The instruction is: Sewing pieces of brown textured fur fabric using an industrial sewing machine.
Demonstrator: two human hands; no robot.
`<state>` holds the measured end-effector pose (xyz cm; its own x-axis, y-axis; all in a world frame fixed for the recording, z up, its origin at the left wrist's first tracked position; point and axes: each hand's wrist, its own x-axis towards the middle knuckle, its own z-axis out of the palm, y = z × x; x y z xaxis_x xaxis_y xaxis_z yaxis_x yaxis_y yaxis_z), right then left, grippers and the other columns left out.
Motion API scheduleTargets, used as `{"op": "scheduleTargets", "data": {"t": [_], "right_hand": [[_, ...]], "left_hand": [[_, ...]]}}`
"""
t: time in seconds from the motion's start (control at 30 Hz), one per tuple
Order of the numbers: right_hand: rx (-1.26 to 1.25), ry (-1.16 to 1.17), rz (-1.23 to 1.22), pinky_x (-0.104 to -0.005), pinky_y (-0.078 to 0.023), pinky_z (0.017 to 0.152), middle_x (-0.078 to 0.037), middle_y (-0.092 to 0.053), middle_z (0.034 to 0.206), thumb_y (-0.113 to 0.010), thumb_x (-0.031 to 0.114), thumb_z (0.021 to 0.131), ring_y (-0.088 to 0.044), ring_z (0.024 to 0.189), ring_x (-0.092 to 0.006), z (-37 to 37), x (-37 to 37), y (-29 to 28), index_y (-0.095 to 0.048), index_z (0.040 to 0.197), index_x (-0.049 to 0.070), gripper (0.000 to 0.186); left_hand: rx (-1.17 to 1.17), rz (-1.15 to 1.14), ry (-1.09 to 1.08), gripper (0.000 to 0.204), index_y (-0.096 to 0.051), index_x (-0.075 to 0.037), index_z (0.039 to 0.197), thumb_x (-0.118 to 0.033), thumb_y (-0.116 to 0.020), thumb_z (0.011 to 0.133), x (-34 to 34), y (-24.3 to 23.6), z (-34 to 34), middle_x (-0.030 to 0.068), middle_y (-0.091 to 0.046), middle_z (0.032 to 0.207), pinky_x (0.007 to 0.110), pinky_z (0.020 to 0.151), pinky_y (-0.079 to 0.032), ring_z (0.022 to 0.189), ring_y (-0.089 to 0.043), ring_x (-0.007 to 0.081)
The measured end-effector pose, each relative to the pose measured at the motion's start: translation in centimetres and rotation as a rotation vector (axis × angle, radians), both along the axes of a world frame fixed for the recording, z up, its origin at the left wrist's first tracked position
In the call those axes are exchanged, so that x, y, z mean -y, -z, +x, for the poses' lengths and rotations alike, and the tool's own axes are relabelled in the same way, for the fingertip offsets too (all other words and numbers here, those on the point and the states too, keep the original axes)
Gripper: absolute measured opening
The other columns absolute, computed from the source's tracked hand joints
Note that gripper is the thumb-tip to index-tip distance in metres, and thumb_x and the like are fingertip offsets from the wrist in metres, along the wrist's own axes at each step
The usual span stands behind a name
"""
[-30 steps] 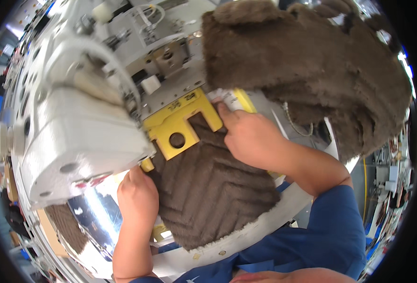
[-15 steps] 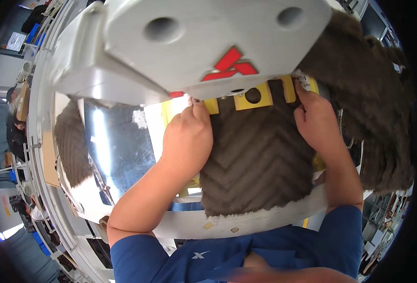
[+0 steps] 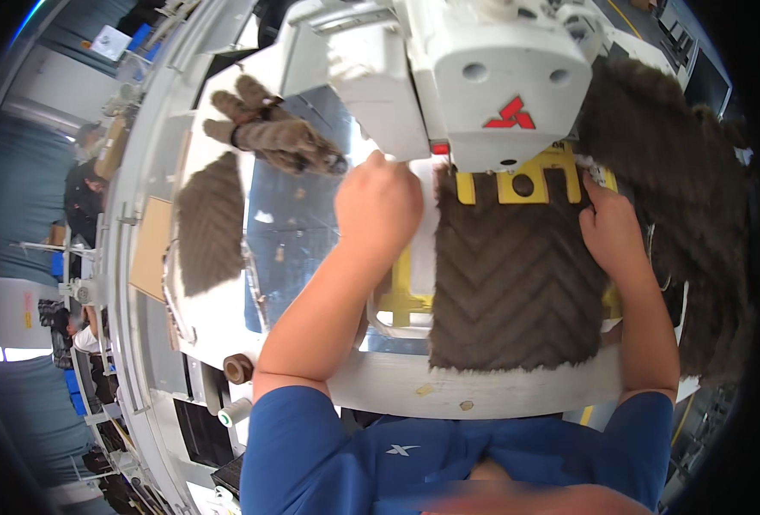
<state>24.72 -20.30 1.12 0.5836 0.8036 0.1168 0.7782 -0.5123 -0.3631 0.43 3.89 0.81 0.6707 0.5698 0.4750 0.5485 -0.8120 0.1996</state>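
A dark brown fur panel with chevron ridges lies flat under a yellow plate, which has cut-outs and a round hole. Above them is the white head of a machine. My right hand is at the plate's right end, index finger stretched along its edge, the other fingers curled in over the fur. Left of the fur, my left hand is closed in a fist. Whatever its fingertips hold is hidden. Close beyond it lies a bundle of brown fur strips.
A smaller brown fur piece lies at the left, beside a shiny metal surface. A large heap of dark fur hangs at the right. Along the near edge runs a white tabletop, with a brown roll at its left end.
The view has shifted back and shows more of the machine and bench. My left hand has left the plate's left end and moved left. My right hand stays at the right end.
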Motion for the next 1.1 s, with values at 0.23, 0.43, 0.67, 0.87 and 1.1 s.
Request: {"op": "scheduleTargets", "data": {"t": [0.23, 0.43, 0.67, 0.87, 1.1], "right_hand": [[-0.044, 0.007, 0.03, -0.0546, -0.055, 0.09, -0.033, -0.072, 0.103, -0.057, 0.004, 0.085, -0.069, 0.098, -0.0496, 0.1, 0.3, -0.1, -0.064, 0.14, -0.009, 0.056], [-0.037, -0.032, 0.092, -0.054, -0.056, 0.094, -0.034, -0.072, 0.105, -0.057, 0.005, 0.086, -0.071, 0.1, -0.0493, 0.3, 0.5, 0.2, -0.066, 0.14, -0.005, 0.056], [0.022, -0.051, 0.091, -0.0538, -0.057, 0.094, -0.033, -0.073, 0.104, -0.059, 0.006, 0.087, -0.071, 0.1, -0.0482, 0.7, 0.8, 0.6, -0.065, 0.141, -0.004, 0.056], [0.029, -0.056, 0.11, -0.0539, -0.057, 0.094, -0.032, -0.073, 0.105, -0.059, 0.007, 0.087, -0.071, 0.1, -0.0486, 0.6, 0.9, 0.8, -0.065, 0.142, -0.004, 0.056], [-0.157, -0.177, 0.224, -0.0467, -0.056, 0.093, -0.02, -0.066, 0.121, -0.074, 0.014, 0.09, -0.068, 0.105, -0.0399, -3.0, 2.6, -5.9, -0.068, 0.135, 0.0, 0.048]], "left_hand": [[-0.124, 0.082, -0.276, 0.038, -0.07, -0.005, 0.123, 0.002, -0.065, 0.086, -11.0, -3.6, -5.8, 0.0219, -0.059, 0.126, 0.054, 0.091, -0.057, 0.11, -0.067, 0.0445], [0.198, -0.151, -0.174, 0.032, -0.076, -0.01, 0.119, -0.003, -0.074, 0.088, -18.0, -3.9, -9.3, 0.0228, -0.074, 0.119, 0.047, 0.099, -0.058, 0.116, -0.071, 0.0415], [1.075, -0.082, -0.232, 0.039, -0.069, 0.0, 0.125, -0.015, -0.084, 0.092, -25.8, -15.8, -14.5, 0.0137, -0.078, 0.114, 0.039, 0.094, -0.058, 0.104, -0.076, 0.0241], [1.082, -0.095, -0.268, 0.033, -0.072, 0.002, 0.118, -0.023, -0.08, 0.098, -20.0, -24.8, -17.7, 0.0098, -0.078, 0.106, 0.034, 0.086, -0.058, 0.095, -0.075, 0.0191], [1.034, 0.174, 0.005, 0.024, -0.073, 0.001, 0.118, -0.016, -0.073, 0.102, -4.3, -27.1, -17.9, 0.0109, -0.075, 0.107, 0.036, 0.081, -0.062, 0.093, -0.075, 0.0213]]}}
